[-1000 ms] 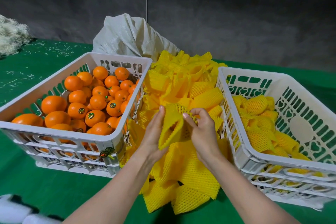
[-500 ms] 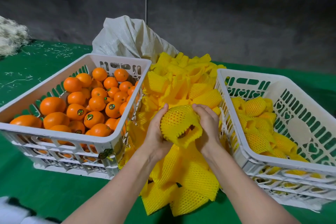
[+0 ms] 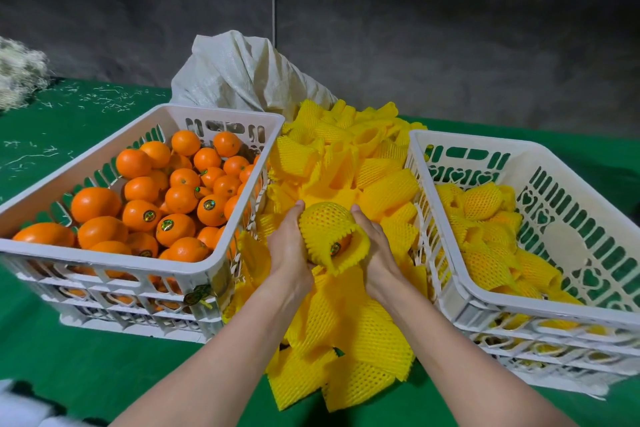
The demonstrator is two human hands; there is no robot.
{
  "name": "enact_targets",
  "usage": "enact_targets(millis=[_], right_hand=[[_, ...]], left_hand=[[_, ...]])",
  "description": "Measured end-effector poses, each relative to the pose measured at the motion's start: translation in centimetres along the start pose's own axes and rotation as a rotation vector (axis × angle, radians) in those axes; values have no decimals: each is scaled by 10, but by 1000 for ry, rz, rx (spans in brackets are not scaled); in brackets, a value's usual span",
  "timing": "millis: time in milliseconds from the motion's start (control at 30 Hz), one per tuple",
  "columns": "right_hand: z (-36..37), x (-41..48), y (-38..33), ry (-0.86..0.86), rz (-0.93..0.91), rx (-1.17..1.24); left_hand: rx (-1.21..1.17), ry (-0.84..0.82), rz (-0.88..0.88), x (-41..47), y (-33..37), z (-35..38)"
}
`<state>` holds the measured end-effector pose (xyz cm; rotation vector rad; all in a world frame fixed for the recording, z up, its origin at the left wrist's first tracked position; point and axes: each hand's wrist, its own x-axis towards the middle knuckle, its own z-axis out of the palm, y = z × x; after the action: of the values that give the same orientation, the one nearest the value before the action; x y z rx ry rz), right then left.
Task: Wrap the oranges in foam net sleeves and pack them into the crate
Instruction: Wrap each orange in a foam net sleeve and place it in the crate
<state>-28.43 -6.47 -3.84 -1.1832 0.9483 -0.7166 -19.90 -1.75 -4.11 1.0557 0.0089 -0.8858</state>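
Orange sits mostly hidden inside sleeve, one sliver showing.

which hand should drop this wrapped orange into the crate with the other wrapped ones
Probably the right hand: it cups the sleeved orange on the side nearest that crate.

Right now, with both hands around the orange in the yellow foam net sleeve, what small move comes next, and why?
Probably tug the yellow foam net sleeve fully over the round orange: its stickered peel shows at the sleeve's flared open end, between the left hand and right hand, so wrapping looks unfinished.
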Motion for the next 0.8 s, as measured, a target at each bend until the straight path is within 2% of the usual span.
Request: enact_targets(millis=[67, 133, 200, 267, 367, 433, 600, 700, 800], right_hand=[[-1, -1, -1, -146, 79, -52], [0, -2, 1, -231, 77, -65], [-1, -1, 4, -186, 71, -69], [-3, 3, 10, -170, 101, 61], [-2, 3, 8, -209, 164, 371], [-4, 5, 6, -192, 183, 448], [-7, 2, 4, -214, 285, 473], [-7, 0, 3, -239, 252, 472], [-9, 1, 7, -280, 157, 433]], left_hand=[[78, 67, 50, 2, 1, 0], [142, 114, 129, 5, -1, -1], [252, 122, 297, 8, -6, -5], [346, 79, 406, 7, -11, -10], [221, -37, 314, 7, -13, -12], [209, -116, 261, 8, -13, -13], [270, -237, 304, 6, -7, -13], [262, -292, 280, 5, -5, -12], [356, -265, 319, 2, -4, -11]])
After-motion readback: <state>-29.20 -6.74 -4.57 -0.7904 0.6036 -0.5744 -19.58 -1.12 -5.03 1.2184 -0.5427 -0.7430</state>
